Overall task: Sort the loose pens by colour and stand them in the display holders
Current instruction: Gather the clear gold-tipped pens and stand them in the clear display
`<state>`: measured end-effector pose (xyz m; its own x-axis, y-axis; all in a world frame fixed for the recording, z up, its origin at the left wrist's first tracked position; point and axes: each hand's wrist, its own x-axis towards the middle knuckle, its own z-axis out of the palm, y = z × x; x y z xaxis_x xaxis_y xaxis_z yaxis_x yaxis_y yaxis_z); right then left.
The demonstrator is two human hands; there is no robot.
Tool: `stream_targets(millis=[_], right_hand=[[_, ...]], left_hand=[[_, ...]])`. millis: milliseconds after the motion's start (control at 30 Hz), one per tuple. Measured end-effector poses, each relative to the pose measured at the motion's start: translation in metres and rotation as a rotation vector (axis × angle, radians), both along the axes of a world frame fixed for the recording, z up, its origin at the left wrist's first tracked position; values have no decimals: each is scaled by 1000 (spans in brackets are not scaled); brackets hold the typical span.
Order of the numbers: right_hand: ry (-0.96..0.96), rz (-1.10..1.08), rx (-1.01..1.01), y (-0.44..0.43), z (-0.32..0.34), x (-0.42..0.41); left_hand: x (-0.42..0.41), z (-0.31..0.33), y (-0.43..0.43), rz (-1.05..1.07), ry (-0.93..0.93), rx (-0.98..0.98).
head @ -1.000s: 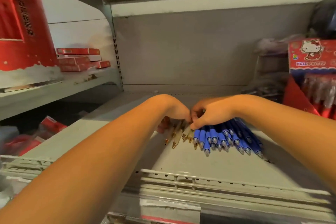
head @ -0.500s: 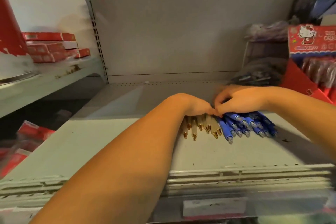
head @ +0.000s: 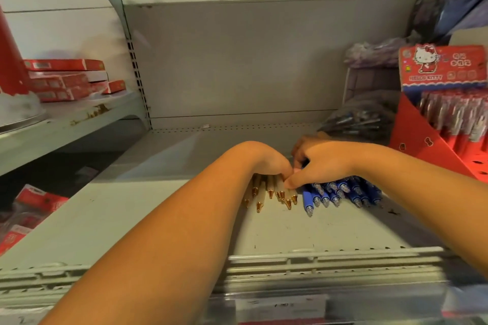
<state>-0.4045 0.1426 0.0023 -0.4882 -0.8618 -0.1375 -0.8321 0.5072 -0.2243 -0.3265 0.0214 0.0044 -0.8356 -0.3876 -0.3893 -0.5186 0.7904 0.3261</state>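
Note:
Two groups of loose pens lie side by side on the grey shelf (head: 163,219), tips toward me. Several cream pens with gold tips (head: 272,192) lie on the left and several blue pens (head: 340,192) on the right. My left hand (head: 266,162) lies over the cream pens, fingers curled down onto them. My right hand (head: 320,163) covers the upper ends of the blue pens, with its thumb pressed at the gap between the two groups. The two hands touch each other. The pens' upper ends are hidden under my hands.
A red Hello Kitty display box (head: 446,103) holding packed pens stands at the right. Behind it lies a clear bag of pens (head: 361,119). Flat red boxes (head: 66,79) are stacked on the left shelf. A ribbed rail (head: 330,261) runs along the shelf's front edge.
The camera view shifted while both hands stayed over the pens. The cream and blue groups now lie tighter and closer together, with the blue pens less fanned out.

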Motion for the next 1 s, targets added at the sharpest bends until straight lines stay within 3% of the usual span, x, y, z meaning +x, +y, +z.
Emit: stream_targets(millis=[267, 400, 567, 733, 900, 1000], right_hand=[[-4, -55, 32, -3, 4, 2], [86, -86, -18, -9, -2, 11], [195, -149, -10, -12, -6, 16], [127, -200, -74, -13, -2, 18], [-60, -226, -274, -1, 17, 20], [-209, -285, -505, 16, 28, 14]], left_hand=[[-4, 4, 9, 40, -90, -102], [-4, 6, 4, 65, -153, -140], [5, 5, -6, 85, -171, -348], [9, -6, -20, 166, -71, -356], [14, -10, -25, 233, 30, -324], [21, -9, -27, 286, 178, -202]])
